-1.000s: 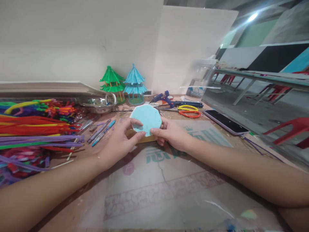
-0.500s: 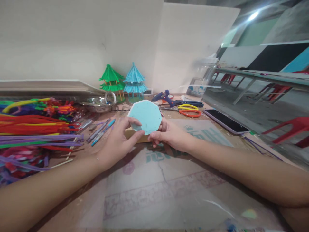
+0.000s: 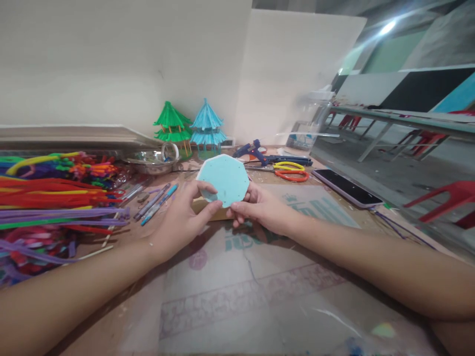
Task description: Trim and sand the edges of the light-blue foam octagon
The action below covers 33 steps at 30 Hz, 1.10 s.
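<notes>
Holding a pale blue many-sided plate [image 3: 223, 179] up on edge, just above the table [image 3: 241, 296], flat face turned toward the camera. Pinched at its lower left edge by the left hand [image 3: 181, 217], thumb on the front and fingers curled behind; pinched at its lower right edge by the right hand [image 3: 261, 207], thumb on the front likewise. Both hands closed on the plate, neither one free. Dotted with small marks or holes near the rim, too fine to tell which; otherwise bare, with nothing stuck in or glued on. Judging from that, probably an early stage of the work on this piece: cut to shape and marked, nothing yet added. Standing complete side by side at the back wall, a green pagoda model [image 3: 171, 123] and a blue pagoda model [image 3: 207, 126]. Off to the left, a heap of pipe cleaners [image 3: 55, 198] in many colours, a metal dish [image 3: 150, 160], and a few pens [image 3: 158, 200] lying just beside the left hand. Behind the plate, a glue gun [image 3: 256, 150] and scissors [image 3: 291, 170] lying flat, untouched; further right, a phone [image 3: 347, 187] face up, well apart from both hands.
</notes>
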{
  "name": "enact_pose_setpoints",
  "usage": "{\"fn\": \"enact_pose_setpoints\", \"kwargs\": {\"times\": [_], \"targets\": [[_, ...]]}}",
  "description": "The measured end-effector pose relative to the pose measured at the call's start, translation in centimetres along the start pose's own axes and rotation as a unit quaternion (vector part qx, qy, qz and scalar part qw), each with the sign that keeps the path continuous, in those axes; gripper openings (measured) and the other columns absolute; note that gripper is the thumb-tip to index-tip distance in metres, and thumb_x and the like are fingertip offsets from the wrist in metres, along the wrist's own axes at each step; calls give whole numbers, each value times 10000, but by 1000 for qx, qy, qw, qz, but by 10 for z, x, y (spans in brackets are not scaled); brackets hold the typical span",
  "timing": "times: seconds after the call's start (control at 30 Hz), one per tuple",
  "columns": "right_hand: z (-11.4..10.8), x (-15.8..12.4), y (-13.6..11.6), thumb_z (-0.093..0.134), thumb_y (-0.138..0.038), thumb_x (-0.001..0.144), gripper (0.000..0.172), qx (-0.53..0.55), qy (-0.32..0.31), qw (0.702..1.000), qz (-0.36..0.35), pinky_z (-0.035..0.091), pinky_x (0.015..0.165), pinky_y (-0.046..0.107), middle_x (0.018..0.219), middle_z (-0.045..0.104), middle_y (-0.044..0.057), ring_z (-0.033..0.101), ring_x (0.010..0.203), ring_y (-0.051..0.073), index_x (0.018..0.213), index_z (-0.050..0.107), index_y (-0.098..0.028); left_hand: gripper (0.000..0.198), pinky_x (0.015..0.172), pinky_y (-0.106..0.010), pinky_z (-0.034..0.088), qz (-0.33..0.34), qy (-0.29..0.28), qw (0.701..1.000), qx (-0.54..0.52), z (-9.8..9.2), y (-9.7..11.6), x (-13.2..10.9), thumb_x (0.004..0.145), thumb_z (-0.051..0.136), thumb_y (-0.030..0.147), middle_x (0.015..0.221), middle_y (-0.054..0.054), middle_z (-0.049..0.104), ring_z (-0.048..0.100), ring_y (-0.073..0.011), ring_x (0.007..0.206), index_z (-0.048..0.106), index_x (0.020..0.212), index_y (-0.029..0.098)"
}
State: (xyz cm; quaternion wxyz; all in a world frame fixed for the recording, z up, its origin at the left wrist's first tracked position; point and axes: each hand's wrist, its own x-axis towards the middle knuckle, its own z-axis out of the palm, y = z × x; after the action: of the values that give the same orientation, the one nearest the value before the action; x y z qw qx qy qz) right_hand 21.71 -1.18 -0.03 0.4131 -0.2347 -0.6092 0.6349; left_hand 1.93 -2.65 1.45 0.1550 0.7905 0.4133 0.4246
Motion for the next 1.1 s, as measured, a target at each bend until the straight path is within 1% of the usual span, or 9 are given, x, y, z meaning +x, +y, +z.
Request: {"fn": "enact_pose_setpoints", "kwargs": {"times": [0.17, 0.3, 0.37, 0.5, 0.67, 0.8, 0.93, 1.0, 1.1], "targets": [[1, -1, -1, 765, -250, 713, 368, 12, -22, 1000, 10, 561, 582, 225, 762, 693, -35, 606, 533, 59, 942, 482, -197, 156, 859, -346, 458, -21, -4, 1000, 19, -2, 3, 0, 850, 564, 335, 997, -27, 623, 579, -193, 945, 523, 932, 210], [0, 0, -2, 726, -399, 759, 334, 45, -1, 999, 3, 577, 593, 255, 737, 691, -12, 580, 513, 65, 923, 528, -186, 189, 854, -357, 479, -32, 2, 999, -9, 0, 1, 0, 854, 557, 358, 1022, -49, 627, 590, -211, 980, 524, 956, 203], [-3, 2, -2, 706, -465, 763, 348, 57, 31, 998, 0, 566, 560, 244, 673, 679, -10, 555, 479, 65, 872, 538, -181, 303, 843, -361, 500, -40, 2, 998, -56, 1, -1, 0, 858, 562, 393, 1122, -82, 618, 600, -225, 1016, 505, 1087, 203], [-7, 4, -4, 703, -480, 748, 352, 19, 70, 997, 25, 512, 459, 221, 553, 627, -31, 532, 422, 80, 810, 524, -183, 628, 847, -353, 535, -48, -2, 987, -155, -1, -4, 3, 851, 581, 463, 1338, -109, 530, 604, -244, 1086, 332, 1390, 257], [-7, 3, -15, 617, -438, 838, 289, -104, 67, 992, 33, 442, 418, 183, 541, 607, -43, 536, 403, 72, 757, 501, -186, 638, 580, -283, 552, -145, -16, 977, -158, -2, -7, 11, 800, 651, 431, 1078, -82, 654, 664, -214, 803, 423, 1365, 242], [-21, 9, -35, 525, -370, 911, 218, -163, 135, 977, -23, 460, 455, 187, 553, 597, -47, 543, 418, 69, 814, 543, -175, 471, 619, -273, 559, -175, 34, 959, -220, -6, -2, 20, 769, 687, 361, 965, -55, 683, 667, -193, 806, 518, 1171, 181], [-46, 13, -55, 607, -272, 866, 129, -242, 194, 950, -43, 479, 490, 198, 574, 594, -41, 548, 455, 73, 797, 579, -167, 344, 660, -248, 555, -173, 55, 957, -225, -32, 9, 37, 757, 711, 318, 935, -42, 688, 649, -177, 829, 569, 1021, 151], [-56, 13, -59, 611, -243, 853, 109, -268, 203, 941, -39, 493, 512, 211, 598, 597, -33, 546, 477, 77, 777, 588, -170, 356, 678, -241, 555, -160, 60, 956, -240, -52, 13, 46, 783, 699, 290, 961, -31, 689, 649, -168, 839, 562, 1085, 159], [-61, 13, -56, 570, -225, 858, 95, -324, 191, 926, -36, 507, 551, 241, 635, 606, -19, 555, 523, 99, 780, 600, -177, 498, 567, -223, 533, -161, 75, 959, -219, -80, 17, 57, 805, 683, 243, 852, -7, 666, 619, -117, 639, 497, 1263, 183]]}}
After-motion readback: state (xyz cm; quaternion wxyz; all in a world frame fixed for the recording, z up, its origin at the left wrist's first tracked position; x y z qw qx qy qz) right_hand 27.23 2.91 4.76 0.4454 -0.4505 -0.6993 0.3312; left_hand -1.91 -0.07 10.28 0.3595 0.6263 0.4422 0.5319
